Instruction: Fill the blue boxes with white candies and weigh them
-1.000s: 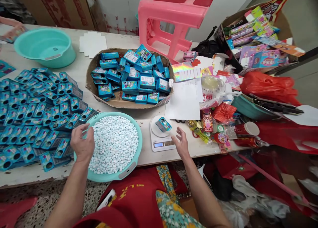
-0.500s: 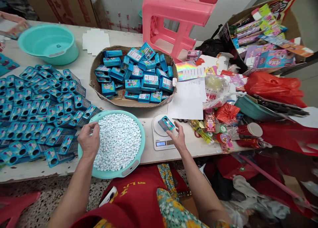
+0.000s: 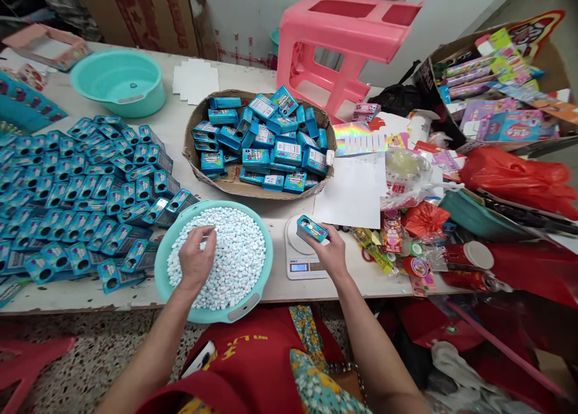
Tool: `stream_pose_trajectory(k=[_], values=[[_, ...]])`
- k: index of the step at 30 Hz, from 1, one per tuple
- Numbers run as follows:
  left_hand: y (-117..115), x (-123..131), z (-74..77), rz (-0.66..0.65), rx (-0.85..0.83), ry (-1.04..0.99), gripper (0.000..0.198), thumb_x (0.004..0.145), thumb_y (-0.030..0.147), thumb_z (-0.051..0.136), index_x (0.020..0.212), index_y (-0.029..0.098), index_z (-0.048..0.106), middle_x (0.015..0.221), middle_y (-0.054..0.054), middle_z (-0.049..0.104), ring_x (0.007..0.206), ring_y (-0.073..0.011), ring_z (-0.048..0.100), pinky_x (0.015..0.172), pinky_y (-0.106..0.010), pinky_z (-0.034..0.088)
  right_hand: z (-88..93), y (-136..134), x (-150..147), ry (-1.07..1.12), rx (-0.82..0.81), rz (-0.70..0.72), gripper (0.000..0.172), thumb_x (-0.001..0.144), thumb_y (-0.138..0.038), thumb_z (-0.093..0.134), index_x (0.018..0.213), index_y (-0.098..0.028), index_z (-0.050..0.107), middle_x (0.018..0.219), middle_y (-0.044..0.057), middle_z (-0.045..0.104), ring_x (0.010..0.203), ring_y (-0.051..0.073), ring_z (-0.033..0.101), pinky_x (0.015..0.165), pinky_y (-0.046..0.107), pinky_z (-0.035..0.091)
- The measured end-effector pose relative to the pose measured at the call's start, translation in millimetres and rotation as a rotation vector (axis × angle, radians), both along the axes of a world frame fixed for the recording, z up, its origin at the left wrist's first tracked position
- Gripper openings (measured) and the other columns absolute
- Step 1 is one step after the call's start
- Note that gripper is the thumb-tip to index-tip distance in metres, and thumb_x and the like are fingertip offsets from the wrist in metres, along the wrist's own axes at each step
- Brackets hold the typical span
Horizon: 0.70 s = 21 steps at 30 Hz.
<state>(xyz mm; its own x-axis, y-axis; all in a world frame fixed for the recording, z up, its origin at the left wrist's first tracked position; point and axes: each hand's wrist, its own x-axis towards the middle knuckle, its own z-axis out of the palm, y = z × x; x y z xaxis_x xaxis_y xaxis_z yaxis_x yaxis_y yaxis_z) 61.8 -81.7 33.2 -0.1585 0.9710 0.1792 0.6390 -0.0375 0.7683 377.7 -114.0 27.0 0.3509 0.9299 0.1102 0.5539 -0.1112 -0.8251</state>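
My right hand grips a small blue candy box, its printed end facing up, over the pan of a white digital scale. Whether the box still touches the pan I cannot tell. My left hand hovers above the left half of a turquoise basin full of small pale candies. Its fingers are curled together, and anything pinched in them is too small to make out. Left of the basin stand many blue boxes with round holes in their tops.
Behind the basin, a cut-down cardboard box holds more blue boxes. A second turquoise basin stands at the back left. An upturned pink stool, white paper and a red plastic bag crowd the right side, with mixed sweets around them.
My left hand has moved right, from the basin's left rim to over the candies. My right hand now has a firmer grip on the box, which is tilted more upright. The view has shifted slightly.
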Motion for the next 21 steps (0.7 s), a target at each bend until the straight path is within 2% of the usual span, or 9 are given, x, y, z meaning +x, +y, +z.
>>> stream_pose_trajectory(k=[3, 5, 7, 9, 13, 15, 18, 20, 21], values=[[-4, 31, 22.5, -0.132, -0.071, -0.178, 0.027, 0.085, 0.035, 0.052, 0.105, 0.02, 0.059, 0.107, -0.007, 0.061, 0.1, -0.0193, 0.058, 0.084, -0.034, 0.049, 35.7, 1, -20, -0.037, 0.028, 0.174, 0.029, 0.074, -0.041, 0.069, 0.096, -0.023, 0.064, 0.09, 0.004, 0.065, 0.083, 0.021, 0.06, 0.075, 0.034, 0.048], [-5, 53, 37.6, -0.261, -0.141, -0.301, 0.038, 0.083, 0.037, 0.055, 0.119, 0.023, 0.053, 0.122, -0.009, 0.055, 0.114, -0.0217, 0.052, 0.09, -0.037, 0.046, 52.1, 2, -38, -0.022, 0.042, 0.267, 0.026, 0.075, -0.038, 0.068, 0.097, -0.025, 0.064, 0.091, 0.004, 0.065, 0.085, 0.022, 0.061, 0.077, 0.034, 0.048], [-5, 70, 48.6, -0.373, -0.211, -0.397, 0.05, 0.081, 0.039, 0.059, 0.128, 0.025, 0.047, 0.132, -0.009, 0.049, 0.122, -0.0236, 0.046, 0.098, -0.04, 0.041, 61.5, 2, -57, 0.006, 0.064, 0.361, 0.026, 0.076, -0.034, 0.068, 0.1, -0.026, 0.063, 0.093, 0.003, 0.065, 0.088, 0.022, 0.061, 0.078, 0.035, 0.049], [-3, 77, 53.7, -0.442, -0.291, -0.496, 0.049, 0.082, 0.039, 0.058, 0.128, 0.026, 0.048, 0.13, -0.009, 0.051, 0.122, -0.0242, 0.046, 0.102, -0.041, 0.037, 65.1, 2, -74, 0.034, 0.081, 0.447, 0.027, 0.076, -0.03, 0.068, 0.103, -0.028, 0.062, 0.096, 0.003, 0.065, 0.09, 0.023, 0.061, 0.079, 0.035, 0.049], [-3, 58, 54.4, -0.479, -0.407, -0.714, 0.042, 0.087, 0.037, 0.05, 0.127, 0.025, 0.049, 0.125, -0.01, 0.055, 0.118, -0.0235, 0.05, 0.1, -0.04, 0.039, 62.3, 4, -97, 0.102, 0.089, 0.49, 0.031, 0.076, -0.028, 0.069, 0.105, -0.029, 0.062, 0.099, 0.003, 0.064, 0.092, 0.022, 0.061, 0.08, 0.035, 0.049], [-6, 41, 57.5, -0.481, -0.411, -0.732, 0.045, 0.088, 0.038, 0.048, 0.131, 0.025, 0.045, 0.128, -0.011, 0.053, 0.121, -0.0236, 0.048, 0.1, -0.04, 0.039, 60.1, 5, -105, 0.136, 0.079, 0.508, 0.031, 0.075, -0.03, 0.07, 0.105, -0.029, 0.062, 0.098, 0.003, 0.064, 0.092, 0.023, 0.061, 0.079, 0.036, 0.049], [-13, 11, 70.6, -0.555, -0.358, -0.551, 0.054, 0.083, 0.04, 0.058, 0.133, 0.027, 0.044, 0.133, -0.009, 0.05, 0.125, -0.0247, 0.045, 0.104, -0.04, 0.035, 61.5, 8, -124, 0.205, 0.041, 0.571, 0.031, 0.073, -0.033, 0.072, 0.102, -0.028, 0.063, 0.097, 0.003, 0.064, 0.091, 0.023, 0.062, 0.08, 0.037, 0.05], [-20, -11, 82.3, -0.575, -0.302, -0.364, 0.053, 0.077, 0.041, 0.065, 0.126, 0.028, 0.051, 0.127, -0.007, 0.055, 0.12, -0.0245, 0.049, 0.102, -0.038, 0.037, 65.3, 9, -139, 0.274, 0.001, 0.65, 0.034, 0.072, -0.035, 0.073, 0.104, -0.028, 0.062, 0.098, 0.004, 0.064, 0.092, 0.024, 0.062, 0.082, 0.038, 0.051], [-25, -24, 88.1, -0.541, -0.289, -0.28, 0.048, 0.075, 0.042, 0.066, 0.12, 0.028, 0.055, 0.121, -0.005, 0.058, 0.114, -0.0239, 0.053, 0.099, -0.037, 0.04, 67.4, 11, -146, 0.311, -0.018, 0.696, 0.039, 0.072, -0.035, 0.073, 0.108, -0.029, 0.06, 0.103, 0.004, 0.064, 0.096, 0.024, 0.061, 0.084, 0.039, 0.051]])
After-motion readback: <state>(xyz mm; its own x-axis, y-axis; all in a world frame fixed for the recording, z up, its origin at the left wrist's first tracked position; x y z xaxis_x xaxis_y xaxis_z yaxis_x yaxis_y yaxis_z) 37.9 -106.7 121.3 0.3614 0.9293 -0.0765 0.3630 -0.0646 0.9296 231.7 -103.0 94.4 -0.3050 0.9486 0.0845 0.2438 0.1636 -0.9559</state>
